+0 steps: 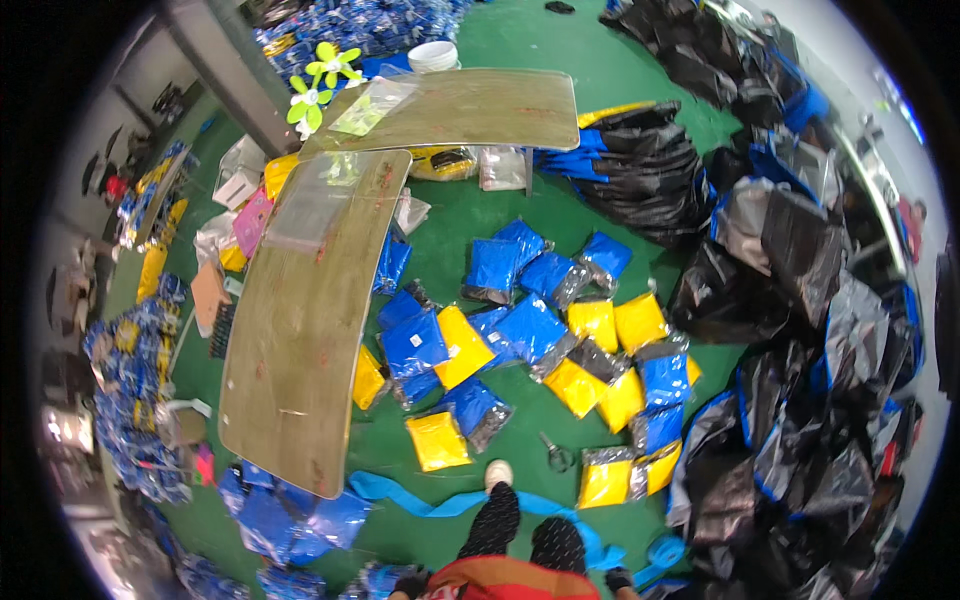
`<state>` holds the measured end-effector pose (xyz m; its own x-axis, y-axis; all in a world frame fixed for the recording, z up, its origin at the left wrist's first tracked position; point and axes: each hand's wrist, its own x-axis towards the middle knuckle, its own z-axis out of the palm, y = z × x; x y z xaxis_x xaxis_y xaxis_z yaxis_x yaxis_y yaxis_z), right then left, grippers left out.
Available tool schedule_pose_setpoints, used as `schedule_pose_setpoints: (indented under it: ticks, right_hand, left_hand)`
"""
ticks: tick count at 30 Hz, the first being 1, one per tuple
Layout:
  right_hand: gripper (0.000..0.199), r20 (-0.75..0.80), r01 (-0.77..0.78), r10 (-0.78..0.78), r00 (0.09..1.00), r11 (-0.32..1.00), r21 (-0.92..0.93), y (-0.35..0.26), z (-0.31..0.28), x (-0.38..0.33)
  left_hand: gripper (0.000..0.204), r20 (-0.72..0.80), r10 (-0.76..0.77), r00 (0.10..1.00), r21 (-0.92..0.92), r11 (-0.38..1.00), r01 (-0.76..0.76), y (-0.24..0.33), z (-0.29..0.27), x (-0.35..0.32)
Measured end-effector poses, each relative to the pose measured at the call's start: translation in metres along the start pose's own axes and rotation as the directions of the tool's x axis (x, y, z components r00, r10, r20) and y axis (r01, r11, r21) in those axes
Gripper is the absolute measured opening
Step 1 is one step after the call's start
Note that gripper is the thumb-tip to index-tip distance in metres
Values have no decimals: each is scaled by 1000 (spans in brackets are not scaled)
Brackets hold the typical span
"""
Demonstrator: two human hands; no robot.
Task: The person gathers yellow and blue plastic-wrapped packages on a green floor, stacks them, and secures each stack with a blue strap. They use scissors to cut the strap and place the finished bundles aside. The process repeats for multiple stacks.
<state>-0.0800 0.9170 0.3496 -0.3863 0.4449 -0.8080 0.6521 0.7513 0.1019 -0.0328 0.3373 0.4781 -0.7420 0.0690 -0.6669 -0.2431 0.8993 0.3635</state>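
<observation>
At the bottom edge, my left hand in a dark glove hangs beside my red-orange garment. My right hand, also dark-gloved, is low on the other side, near a light-blue strap that crosses the floor past my feet and ends in a loose coil. The fingers of both hands are too small and cut off to make out. Ahead of me lie several flat, plastic-wrapped packets, some blue and some yellow. A pair of scissors rests on the floor among them.
A long table stands at left, with another table across the far side bearing clear plastic bags. Black sacks heap along the right. Blue bundles lie by the near table end; a larger blue pile is at the back.
</observation>
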Motion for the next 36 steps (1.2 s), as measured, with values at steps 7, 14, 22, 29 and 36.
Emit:
schedule_pose_setpoints:
  ticks: [7,14,22,29,36]
  right_hand:
    - [15,414,-434,179,892,592,679,-45,-9,-98]
    - [11,445,-430,67,893,425,797,-196,-30,-82]
    - [10,522,-509,32,853,274,816,-308,-72,-59]
    - [7,619,-636,161,768,294,713,-369,-81,-49]
    - [14,566,-574,108,817,76,815,-417,-2,25]
  left_hand:
    - [32,-188,-45,981,-98,995,27,-17,-152,122]
    - [35,143,74,987,96,991,-89,5,-267,220]
    - [38,124,-1,992,312,949,-38,1,-416,372]
    - [49,-152,-241,958,-117,967,225,-1,-562,545]
    - [32,-100,-156,983,-31,988,153,-33,-639,766]
